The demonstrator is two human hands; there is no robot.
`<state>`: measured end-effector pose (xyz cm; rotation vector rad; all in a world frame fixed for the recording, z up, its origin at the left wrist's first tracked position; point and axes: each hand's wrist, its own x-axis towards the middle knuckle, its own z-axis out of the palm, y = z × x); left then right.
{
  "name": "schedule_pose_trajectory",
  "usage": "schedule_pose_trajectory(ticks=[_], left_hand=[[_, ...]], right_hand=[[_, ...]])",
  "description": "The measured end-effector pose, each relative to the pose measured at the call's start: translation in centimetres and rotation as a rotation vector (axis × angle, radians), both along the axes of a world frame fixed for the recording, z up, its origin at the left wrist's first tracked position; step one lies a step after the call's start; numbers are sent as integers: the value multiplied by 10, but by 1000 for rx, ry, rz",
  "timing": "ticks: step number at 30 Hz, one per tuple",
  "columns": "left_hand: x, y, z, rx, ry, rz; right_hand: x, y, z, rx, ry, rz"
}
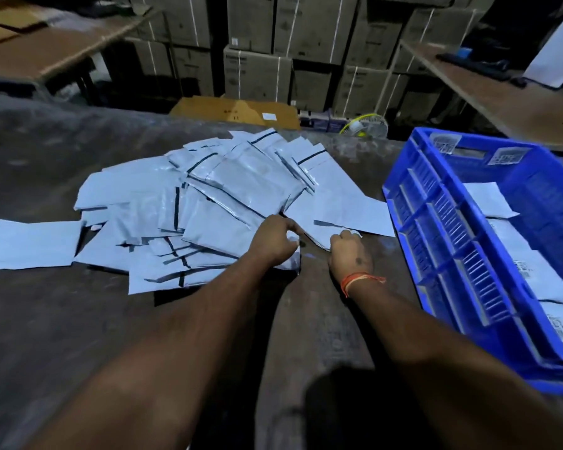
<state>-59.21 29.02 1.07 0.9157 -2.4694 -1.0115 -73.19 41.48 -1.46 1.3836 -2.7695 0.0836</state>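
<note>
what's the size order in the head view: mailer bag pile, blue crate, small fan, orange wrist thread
1. mailer bag pile
2. blue crate, partly cut off
3. small fan, farther away
4. orange wrist thread

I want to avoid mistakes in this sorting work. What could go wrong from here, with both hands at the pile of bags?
1. The left hand and right hand grip a bag at the edge of the pile; it seems partly under others, so pulling may drag neighbours and spread the pile.
2. The bags overlap closely, so two might go together into the crate.
</note>
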Motion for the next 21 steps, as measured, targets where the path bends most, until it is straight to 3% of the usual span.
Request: schedule_pose_trajectory(ticks=[3, 8, 13, 16, 18, 21], left_hand=[[-1, 5, -5, -26, 45, 15], [-9, 31, 2, -138, -56, 43], [-10, 60, 16, -285, -54, 93], [-4, 71, 21, -309, -4, 108], [8, 83, 29, -243, 134, 80], [33, 104, 29, 105, 316, 60]], right_hand=[[-2, 17, 7, -136, -10, 3], [1, 58, 44, -627, -41, 41], [-1, 87, 82, -992, -306, -118], [0, 106, 94, -1100, -422, -207], [1, 117, 100, -1152, -503, -241], [1, 128, 101, -1117, -578, -288]])
